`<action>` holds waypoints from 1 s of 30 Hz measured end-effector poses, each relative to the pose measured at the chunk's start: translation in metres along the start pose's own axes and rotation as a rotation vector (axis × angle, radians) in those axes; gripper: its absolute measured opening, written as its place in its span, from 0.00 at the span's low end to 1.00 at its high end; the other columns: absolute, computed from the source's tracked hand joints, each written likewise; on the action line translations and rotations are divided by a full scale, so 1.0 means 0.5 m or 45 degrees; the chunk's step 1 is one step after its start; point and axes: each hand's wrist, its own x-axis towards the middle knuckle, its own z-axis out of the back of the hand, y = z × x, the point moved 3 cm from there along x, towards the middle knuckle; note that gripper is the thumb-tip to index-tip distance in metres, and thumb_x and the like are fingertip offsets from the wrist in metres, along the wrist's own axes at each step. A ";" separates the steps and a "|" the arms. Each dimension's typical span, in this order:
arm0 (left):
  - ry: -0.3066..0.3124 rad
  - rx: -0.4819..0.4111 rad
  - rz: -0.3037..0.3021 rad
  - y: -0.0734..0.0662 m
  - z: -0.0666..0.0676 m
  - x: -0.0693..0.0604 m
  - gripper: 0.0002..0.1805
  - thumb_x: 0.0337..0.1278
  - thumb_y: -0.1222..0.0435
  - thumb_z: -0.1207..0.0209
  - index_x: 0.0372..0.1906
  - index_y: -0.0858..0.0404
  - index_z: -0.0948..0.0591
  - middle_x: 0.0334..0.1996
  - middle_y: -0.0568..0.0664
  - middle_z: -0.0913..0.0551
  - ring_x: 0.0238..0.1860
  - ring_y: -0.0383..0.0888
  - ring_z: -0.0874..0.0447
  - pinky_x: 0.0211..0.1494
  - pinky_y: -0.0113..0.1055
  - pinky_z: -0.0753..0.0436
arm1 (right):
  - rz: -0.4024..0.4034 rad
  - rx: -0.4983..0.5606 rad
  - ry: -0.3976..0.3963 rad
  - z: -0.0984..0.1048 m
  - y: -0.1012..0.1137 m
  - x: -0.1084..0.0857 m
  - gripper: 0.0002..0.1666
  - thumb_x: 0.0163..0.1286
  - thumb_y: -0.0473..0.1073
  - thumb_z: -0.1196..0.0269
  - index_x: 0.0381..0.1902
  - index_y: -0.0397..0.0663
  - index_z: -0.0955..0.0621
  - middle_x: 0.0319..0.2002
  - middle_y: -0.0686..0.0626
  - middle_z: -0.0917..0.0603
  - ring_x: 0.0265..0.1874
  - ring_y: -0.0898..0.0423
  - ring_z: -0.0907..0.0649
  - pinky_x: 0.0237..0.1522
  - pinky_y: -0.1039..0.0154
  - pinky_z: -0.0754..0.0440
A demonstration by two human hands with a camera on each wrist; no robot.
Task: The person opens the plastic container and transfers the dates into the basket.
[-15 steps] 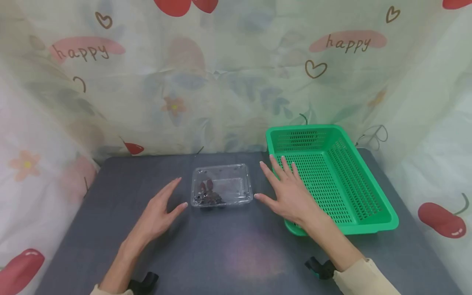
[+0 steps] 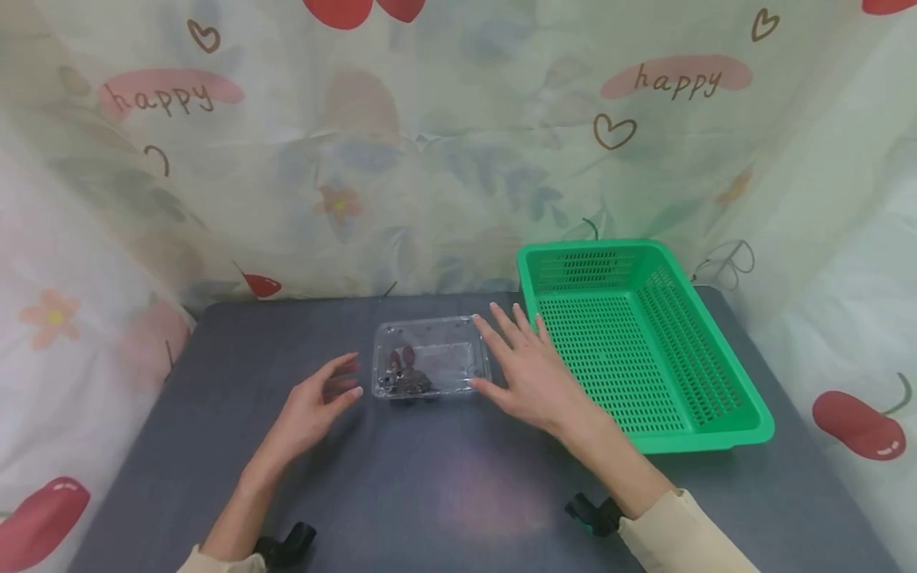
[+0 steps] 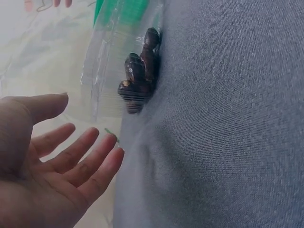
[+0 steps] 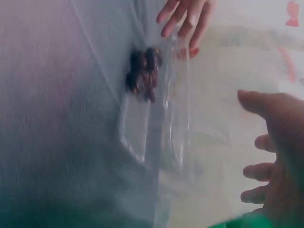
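Observation:
A clear plastic clamshell box (image 2: 453,358) sits on the dark grey table. Several dark brownish-red oval fruits (image 2: 410,382) lie bunched in its left front part; their exact kind I cannot tell. Just left of the box is my left hand (image 2: 306,412), its fingers loosely spread and the thumb apart, holding nothing. Over the box's right end hovers my right hand (image 2: 536,382), fingers spread and straight. In the right wrist view a gap shows between that hand (image 4: 280,156) and the box wall (image 4: 178,118).
A large green plastic basket (image 2: 723,374) with slotted walls stands on the right of the table, close beside my right hand. Behind the table hangs a printed curtain (image 2: 444,191). Each wrist wears a black mount (image 2: 286,547).
My right hand has moved left, from beside the basket's edge to over the box's right end. The left hand has shifted slightly and its fingers bend a little more. The box has not moved.

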 end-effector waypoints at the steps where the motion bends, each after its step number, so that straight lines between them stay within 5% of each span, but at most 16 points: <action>1: -0.001 -0.006 0.001 0.000 0.000 0.001 0.30 0.69 0.63 0.41 0.73 0.57 0.34 0.65 0.58 0.26 0.61 0.57 0.23 0.58 0.52 0.23 | 0.004 0.000 -0.001 -0.002 0.005 0.003 0.49 0.69 0.64 0.39 0.79 0.54 0.45 0.77 0.41 0.44 0.75 0.35 0.46 0.72 0.36 0.55; 7: 0.016 -0.080 0.082 0.008 -0.004 0.000 0.27 0.69 0.63 0.41 0.70 0.63 0.31 0.60 0.60 0.22 0.54 0.54 0.17 0.53 0.49 0.19 | 0.005 -0.050 0.041 -0.031 0.041 0.015 0.50 0.68 0.62 0.37 0.79 0.54 0.44 0.76 0.41 0.42 0.74 0.36 0.43 0.72 0.39 0.48; 14: 0.038 -0.391 0.237 0.023 -0.028 0.002 0.22 0.72 0.69 0.47 0.66 0.71 0.30 0.57 0.66 0.21 0.51 0.53 0.16 0.52 0.43 0.18 | 0.000 -0.021 0.036 -0.061 0.079 0.027 0.48 0.67 0.59 0.35 0.78 0.54 0.42 0.75 0.41 0.40 0.74 0.37 0.41 0.72 0.42 0.46; 19: 0.034 -0.513 0.326 0.027 -0.044 0.007 0.20 0.73 0.68 0.46 0.64 0.72 0.27 0.55 0.65 0.19 0.51 0.52 0.16 0.52 0.43 0.18 | 0.052 0.027 -0.008 -0.079 0.090 0.040 0.45 0.67 0.56 0.34 0.76 0.52 0.39 0.73 0.41 0.37 0.73 0.37 0.39 0.71 0.43 0.43; 30: 0.053 -0.639 0.354 0.033 -0.062 0.010 0.18 0.70 0.68 0.44 0.59 0.75 0.25 0.49 0.65 0.17 0.47 0.50 0.14 0.50 0.41 0.17 | 0.208 0.118 -0.179 -0.108 0.092 0.067 0.39 0.64 0.50 0.30 0.70 0.49 0.30 0.69 0.40 0.30 0.69 0.37 0.32 0.68 0.43 0.37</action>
